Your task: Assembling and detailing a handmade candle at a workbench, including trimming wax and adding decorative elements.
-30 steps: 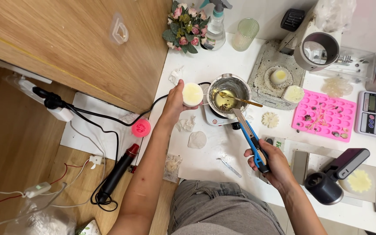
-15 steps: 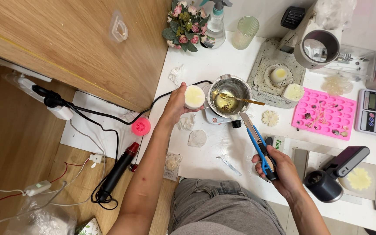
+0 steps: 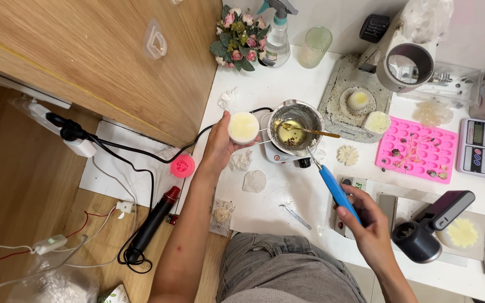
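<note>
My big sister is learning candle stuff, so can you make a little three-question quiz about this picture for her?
1. True or false: the left hand holds a round pale candle.
2. What does the right hand hold? A) scissors B) a blue knife C) a cup
3. What lies across the metal pot?

Key
1. True.
2. B; its blade points toward the pot.
3. A gold spoon, its bowl in the yellowish liquid.
</note>
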